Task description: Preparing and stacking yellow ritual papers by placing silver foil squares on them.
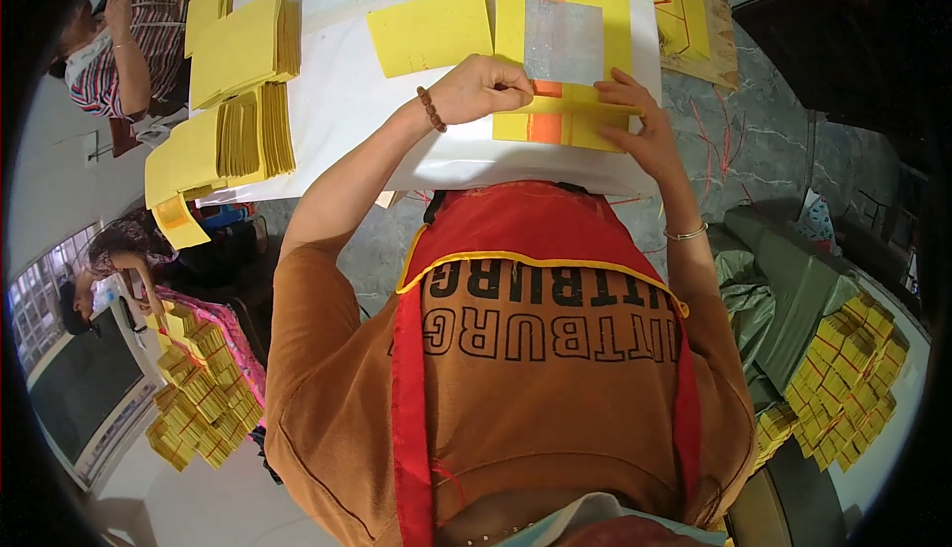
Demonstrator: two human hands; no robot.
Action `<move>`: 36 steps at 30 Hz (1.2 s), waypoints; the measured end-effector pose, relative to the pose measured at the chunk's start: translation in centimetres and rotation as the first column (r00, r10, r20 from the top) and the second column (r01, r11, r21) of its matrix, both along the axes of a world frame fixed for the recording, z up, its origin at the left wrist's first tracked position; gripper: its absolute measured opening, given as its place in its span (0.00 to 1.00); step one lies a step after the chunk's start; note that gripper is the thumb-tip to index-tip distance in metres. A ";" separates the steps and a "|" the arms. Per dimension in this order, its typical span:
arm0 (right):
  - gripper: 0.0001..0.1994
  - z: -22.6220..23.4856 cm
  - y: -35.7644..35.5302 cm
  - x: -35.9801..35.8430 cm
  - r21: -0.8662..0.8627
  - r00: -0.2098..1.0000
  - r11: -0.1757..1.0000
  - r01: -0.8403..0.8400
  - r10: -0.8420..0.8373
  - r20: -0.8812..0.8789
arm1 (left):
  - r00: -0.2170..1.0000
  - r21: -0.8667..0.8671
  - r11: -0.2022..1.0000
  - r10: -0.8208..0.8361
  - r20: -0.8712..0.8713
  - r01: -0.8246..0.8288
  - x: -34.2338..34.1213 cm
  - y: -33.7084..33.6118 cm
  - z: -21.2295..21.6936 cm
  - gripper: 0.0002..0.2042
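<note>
A yellow paper sheet with a silvery-grey rectangle and orange bands lies before me on the white table. Its near part is folded over into a narrow strip. My left hand, with a brown bead bracelet, is closed in a pinch at the left end of that fold. My right hand is at the right end, thumb and fingers spread around the strip's edge. A smaller plain yellow sheet lies flat just left of the worked sheet.
Stacks of folded yellow paper line the table's left edge. Another yellow bundle sits on a wooden board at the right. Red strings lie on the grey floor. Tied yellow bundles are piled behind right. Two other people are on the left.
</note>
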State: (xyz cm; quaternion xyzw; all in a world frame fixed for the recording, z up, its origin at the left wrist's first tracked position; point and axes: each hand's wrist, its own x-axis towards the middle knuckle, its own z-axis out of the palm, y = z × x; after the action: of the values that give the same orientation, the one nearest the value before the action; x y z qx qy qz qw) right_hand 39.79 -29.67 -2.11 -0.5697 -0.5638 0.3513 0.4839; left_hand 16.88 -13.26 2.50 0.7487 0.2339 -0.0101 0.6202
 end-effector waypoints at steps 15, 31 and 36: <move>0.15 3.3 -1.0 0.0 0.175 0.848 0.984 -0.045 -0.055 0.527 | 0.950 0.854 0.519 -0.259 0.177 -0.018 -2.4 -2.9 1.3 0.14; 0.30 1.9 1.8 -2.1 -0.228 0.887 0.914 0.336 -0.389 -0.249 | 0.860 0.219 0.839 0.510 -0.001 -0.497 0.8 -1.5 -2.7 0.16; 0.31 2.1 2.6 -2.5 -0.212 0.884 0.900 0.380 -0.421 -0.204 | 0.840 0.257 0.816 0.542 -0.026 -0.518 1.1 -0.9 -3.4 0.16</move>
State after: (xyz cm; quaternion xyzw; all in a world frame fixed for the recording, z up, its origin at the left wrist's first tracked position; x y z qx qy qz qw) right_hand 37.27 -27.06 -0.06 -0.6644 -0.3383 0.3570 0.5627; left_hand 18.02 -14.20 -0.94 0.7215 0.4627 0.1547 0.4913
